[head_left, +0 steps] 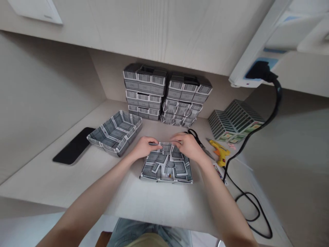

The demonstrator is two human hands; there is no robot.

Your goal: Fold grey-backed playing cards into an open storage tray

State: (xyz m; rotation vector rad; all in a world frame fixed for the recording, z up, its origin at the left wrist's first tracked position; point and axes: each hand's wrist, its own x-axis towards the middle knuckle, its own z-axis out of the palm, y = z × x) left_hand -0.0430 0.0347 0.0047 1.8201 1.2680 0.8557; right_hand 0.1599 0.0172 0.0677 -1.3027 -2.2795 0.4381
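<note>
A shallow tray of folded grey patterned cards [144,176] lies in front of me, with several loose cards [180,168] inside it. At its far edge, my left hand [145,147] is closed, thumb and fingers pinching near the left part of that edge. My right hand [189,145] grips the same far edge a little to the right, its fingers bent over it. A folded card [167,147] stands between the two hands. The fingertips partly hide what each hand pinches.
A deeper card tray [119,151] and a black phone [73,145] lie left. Two stacks of card boxes [145,85] stand behind. To the right are black scissors [194,134], a yellow glue gun [218,151], stacked cards [222,125] and a power cord [257,206]. A shelf hangs overhead.
</note>
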